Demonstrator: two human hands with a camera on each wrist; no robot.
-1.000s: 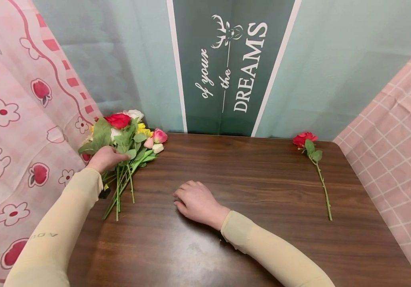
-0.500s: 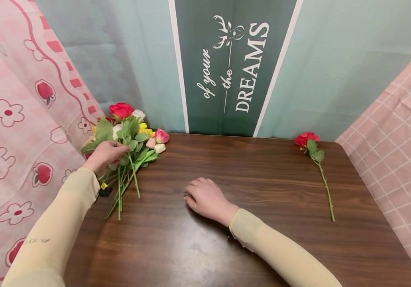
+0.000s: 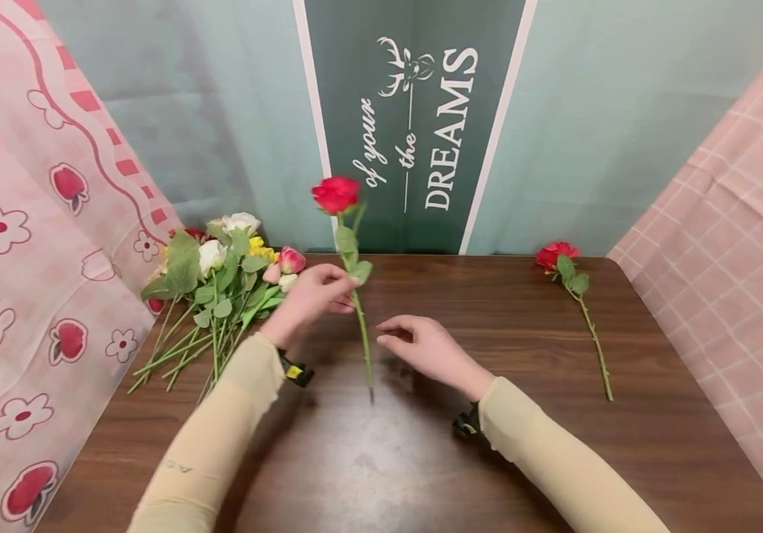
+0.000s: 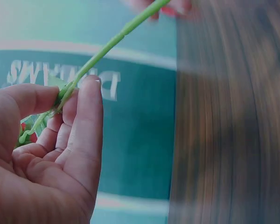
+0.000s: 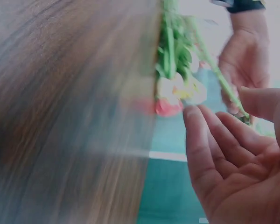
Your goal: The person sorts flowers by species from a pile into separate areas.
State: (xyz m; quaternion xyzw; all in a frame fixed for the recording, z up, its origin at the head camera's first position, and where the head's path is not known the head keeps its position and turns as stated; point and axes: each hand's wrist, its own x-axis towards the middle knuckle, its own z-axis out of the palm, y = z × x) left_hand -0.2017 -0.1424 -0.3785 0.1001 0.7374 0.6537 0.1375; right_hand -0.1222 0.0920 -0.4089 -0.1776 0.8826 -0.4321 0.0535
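My left hand (image 3: 317, 296) pinches the green stem of a red rose (image 3: 337, 195) between thumb and fingers, just under its leaves. The rose stands nearly upright above the middle of the table, its bloom at the top and the stem end pointing down. In the left wrist view the stem (image 4: 113, 43) runs up and right from the pinching fingertips. My right hand (image 3: 431, 348) hovers to the right of the stem, apart from it, thumb and fingers parted with nothing between them. In the right wrist view its fingers (image 5: 198, 140) are slightly bent.
A pile of mixed flowers (image 3: 228, 285), with white, yellow and pink blooms, lies at the table's left back. Another red rose (image 3: 557, 255) lies alone at the right. Behind the brown wooden table (image 3: 488, 474) hangs a green printed curtain (image 3: 414, 229); pink cloths flank both sides.
My left hand has lifted the red rose out of the pile and carried it right to the middle. The right hand has shifted right and raised off the table, its thumb and fingers now parted.
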